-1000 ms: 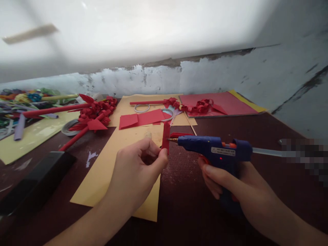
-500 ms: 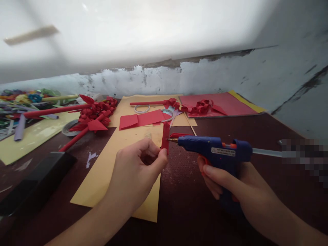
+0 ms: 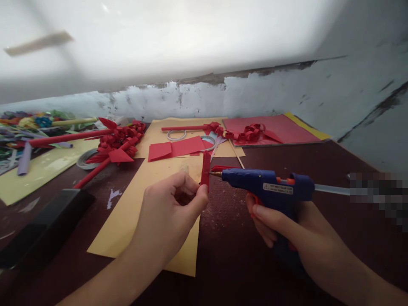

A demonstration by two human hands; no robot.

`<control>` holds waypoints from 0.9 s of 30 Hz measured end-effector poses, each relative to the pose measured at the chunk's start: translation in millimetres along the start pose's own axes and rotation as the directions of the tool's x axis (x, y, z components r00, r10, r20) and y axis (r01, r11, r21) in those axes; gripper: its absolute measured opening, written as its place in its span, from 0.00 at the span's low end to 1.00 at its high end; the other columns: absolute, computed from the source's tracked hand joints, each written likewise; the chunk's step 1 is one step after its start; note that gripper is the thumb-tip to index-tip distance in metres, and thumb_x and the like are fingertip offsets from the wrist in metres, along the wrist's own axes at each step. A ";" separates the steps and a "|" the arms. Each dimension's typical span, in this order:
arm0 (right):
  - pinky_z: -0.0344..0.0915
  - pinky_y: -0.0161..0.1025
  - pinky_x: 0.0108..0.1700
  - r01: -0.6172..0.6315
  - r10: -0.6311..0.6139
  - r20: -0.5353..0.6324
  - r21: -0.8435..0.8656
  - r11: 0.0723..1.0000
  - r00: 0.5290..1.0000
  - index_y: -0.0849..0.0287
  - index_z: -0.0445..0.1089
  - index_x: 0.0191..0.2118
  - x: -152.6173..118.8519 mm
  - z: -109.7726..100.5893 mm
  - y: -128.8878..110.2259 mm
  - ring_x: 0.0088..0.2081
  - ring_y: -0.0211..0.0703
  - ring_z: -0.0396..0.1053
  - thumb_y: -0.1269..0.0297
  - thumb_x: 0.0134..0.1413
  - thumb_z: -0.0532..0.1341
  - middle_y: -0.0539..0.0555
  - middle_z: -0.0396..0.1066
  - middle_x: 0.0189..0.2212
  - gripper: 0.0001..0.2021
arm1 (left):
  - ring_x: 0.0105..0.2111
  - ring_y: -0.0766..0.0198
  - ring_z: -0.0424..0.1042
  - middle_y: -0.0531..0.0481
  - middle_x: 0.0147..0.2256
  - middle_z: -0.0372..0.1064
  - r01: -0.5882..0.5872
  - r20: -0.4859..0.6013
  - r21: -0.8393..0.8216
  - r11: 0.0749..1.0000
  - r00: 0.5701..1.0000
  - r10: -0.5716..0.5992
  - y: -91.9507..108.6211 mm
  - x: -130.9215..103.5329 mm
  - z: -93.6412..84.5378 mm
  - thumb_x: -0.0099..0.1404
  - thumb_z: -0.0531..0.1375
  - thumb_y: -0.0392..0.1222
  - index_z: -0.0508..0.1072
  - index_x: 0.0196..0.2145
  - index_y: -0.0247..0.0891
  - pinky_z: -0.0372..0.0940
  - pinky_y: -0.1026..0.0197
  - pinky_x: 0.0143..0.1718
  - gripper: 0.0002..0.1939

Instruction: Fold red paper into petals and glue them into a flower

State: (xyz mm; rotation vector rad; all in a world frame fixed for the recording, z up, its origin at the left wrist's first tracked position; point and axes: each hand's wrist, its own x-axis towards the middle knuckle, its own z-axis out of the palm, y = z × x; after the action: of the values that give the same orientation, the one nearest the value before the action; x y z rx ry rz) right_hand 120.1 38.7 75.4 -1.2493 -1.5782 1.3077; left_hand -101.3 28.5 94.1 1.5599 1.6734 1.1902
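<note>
A narrow folded strip of red paper (image 3: pixel 205 168) stands upright between the thumb and fingers of my left hand (image 3: pixel 174 212). My right hand (image 3: pixel 287 229) is wrapped round the handle of a blue hot glue gun (image 3: pixel 251 178), with a finger at its orange trigger. The gun points left, and its metal nozzle is at the strip's right edge; whether they touch I cannot tell. A clear glue stick (image 3: pixel 333 189) juts from the gun's back end. Behind the nozzle lies another red folded strip (image 3: pixel 225 168), partly hidden.
Tan paper (image 3: pixel 127 238) lies under my left hand. Beyond are red paper sheets (image 3: pixel 178 148), a tape roll (image 3: pixel 176 135) and a red paper flower stem (image 3: pixel 188 128). More red paper flowers (image 3: pixel 117 142) and a black box-like object (image 3: pixel 47 229) lie left. A peeling wall (image 3: pixel 197 100) stands behind.
Almost nothing differs. My left hand still pinches the red strip, and the glue gun has shifted very slightly to the right.
</note>
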 end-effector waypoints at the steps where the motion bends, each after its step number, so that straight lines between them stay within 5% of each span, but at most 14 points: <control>1: 0.60 0.37 0.26 0.000 0.000 -0.003 -0.001 1.000 1.000 0.53 0.71 0.32 0.0 0.3 -0.5 0.23 0.39 0.62 0.43 0.65 0.63 0.46 0.65 0.19 0.19 | 0.17 0.70 0.67 0.56 0.18 0.72 0.004 0.002 0.007 1.000 1.000 -0.004 0.0 -0.4 0.0 0.64 0.66 0.43 0.71 0.22 0.39 0.58 0.69 0.18 0.14; 13: 0.61 0.37 0.25 -0.007 0.006 -0.020 -0.041 0.999 1.000 0.53 0.70 0.31 1.2 0.1 1.6 0.22 0.39 0.61 0.43 0.65 0.63 0.46 0.65 0.19 0.20 | 0.17 0.71 0.66 0.56 0.18 0.72 -0.015 0.007 -0.009 1.000 1.000 0.015 -0.6 1.2 0.1 0.64 0.66 0.42 0.72 0.22 0.39 0.57 0.69 0.17 0.14; 19: 0.59 0.37 0.23 0.026 -0.043 -0.059 -0.251 0.968 0.997 0.54 0.67 0.24 11.6 0.5 -7.1 0.20 0.40 0.63 0.49 0.62 0.64 0.48 0.66 0.16 0.19 | 0.17 0.71 0.67 0.57 0.18 0.72 -0.014 0.022 -0.059 0.998 1.000 0.015 -1.3 0.0 -1.2 0.66 0.67 0.42 0.72 0.23 0.39 0.59 0.70 0.19 0.15; 24: 0.63 0.37 0.26 -0.115 0.105 -0.052 -0.228 0.967 0.993 0.57 0.71 0.23 26.1 -3.6 -5.3 0.22 0.39 0.67 0.44 0.59 0.68 0.51 0.72 0.18 0.23 | 0.20 0.72 0.68 0.55 0.22 0.75 0.004 0.088 -0.183 0.983 0.996 0.012 1.9 -0.3 -5.2 0.69 0.66 0.44 0.75 0.27 0.38 0.61 0.72 0.21 0.13; 27: 0.66 0.35 0.28 -0.194 0.194 -0.002 -0.096 0.976 0.981 0.59 0.75 0.31 29.6 -1.0 -4.7 0.26 0.40 0.72 0.43 0.53 0.73 0.51 0.75 0.25 0.22 | 0.22 0.71 0.72 0.54 0.24 0.76 0.007 0.095 -0.230 0.973 0.995 0.016 4.2 2.2 -12.2 0.68 0.66 0.44 0.78 0.30 0.38 0.66 0.72 0.23 0.11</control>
State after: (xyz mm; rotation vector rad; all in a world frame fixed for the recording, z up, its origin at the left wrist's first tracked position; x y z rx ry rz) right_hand 112.1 67.4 78.7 -1.4911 -1.5713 1.3705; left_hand -110.2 27.6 103.7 1.4537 1.4159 1.2427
